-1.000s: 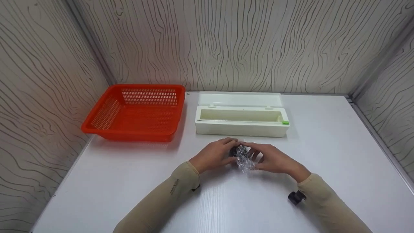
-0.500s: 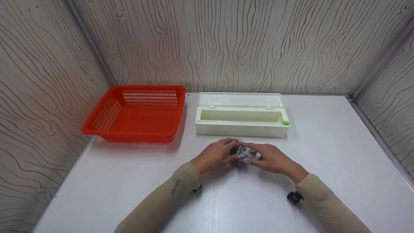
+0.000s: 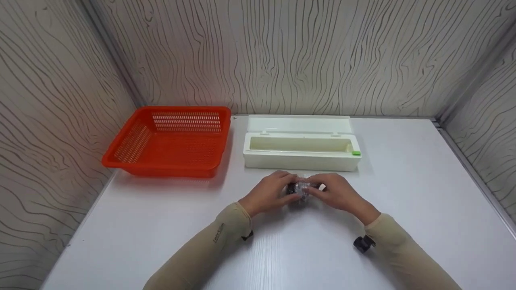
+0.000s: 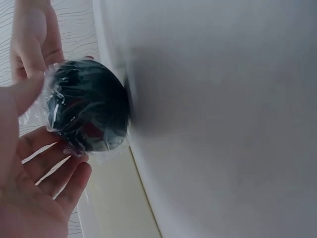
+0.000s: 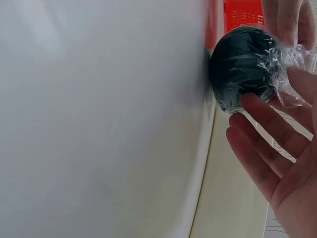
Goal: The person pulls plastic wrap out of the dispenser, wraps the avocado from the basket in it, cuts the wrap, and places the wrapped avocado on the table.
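A round, dark green thing [image 4: 91, 101], wrapped in clear cling film [image 5: 285, 62], sits on the table between my hands; its exact kind is hard to tell under the film. My left hand [image 3: 266, 194] holds it from the left, thumb on the near side and fingers on the far side. From the right, my right hand [image 3: 339, 193] presses the bunched film in over the top, its thumb and fingers gathering the film there. In the right wrist view the right hand's fingertips [image 5: 250, 101] touch the side of the wrapped thing [image 5: 240, 69].
Behind the hands stands a long white cling film dispenser box [image 3: 302, 162], its lid [image 3: 298, 124] raised and a green slider [image 3: 356, 153] at its right end. A red plastic basket [image 3: 165, 171] stands at the back left. Patterned walls [image 3: 282, 56] border the white table [image 3: 169, 221].
My right hand has moved slightly left and inward over the thing. The loose film that hung out on the near side is now folded in on top. My left hand has hardly moved.
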Tool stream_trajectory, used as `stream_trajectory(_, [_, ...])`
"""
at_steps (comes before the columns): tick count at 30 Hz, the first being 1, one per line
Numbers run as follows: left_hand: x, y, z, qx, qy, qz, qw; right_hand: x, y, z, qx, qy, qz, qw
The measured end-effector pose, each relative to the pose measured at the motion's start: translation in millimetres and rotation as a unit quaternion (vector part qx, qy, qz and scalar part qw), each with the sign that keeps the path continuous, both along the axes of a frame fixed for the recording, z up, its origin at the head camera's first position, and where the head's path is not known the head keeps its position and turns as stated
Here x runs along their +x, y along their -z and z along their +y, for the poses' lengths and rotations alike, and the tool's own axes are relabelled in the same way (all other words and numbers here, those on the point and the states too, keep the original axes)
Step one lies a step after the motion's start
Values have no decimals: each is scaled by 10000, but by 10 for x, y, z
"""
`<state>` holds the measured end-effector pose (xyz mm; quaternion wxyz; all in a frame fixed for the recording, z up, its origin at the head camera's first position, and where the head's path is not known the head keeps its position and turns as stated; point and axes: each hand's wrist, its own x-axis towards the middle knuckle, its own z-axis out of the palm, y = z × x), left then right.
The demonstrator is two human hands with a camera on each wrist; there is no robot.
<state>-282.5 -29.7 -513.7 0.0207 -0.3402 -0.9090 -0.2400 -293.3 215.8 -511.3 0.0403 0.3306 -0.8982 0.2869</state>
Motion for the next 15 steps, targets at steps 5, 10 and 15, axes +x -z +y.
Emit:
stream_trajectory(5, [1,-20,12,19,28,-17,10000,-4,-1,-26,-204,128,52,9997])
stream_trajectory(10, [-5,-30,22,71,-63,-134,9999,-7,1,-79,-618,146,-229,9977])
stream_trajectory(15, [8,-27,46,404,-158,-73,9990,2,0,-122,-842,281,-430,9951])
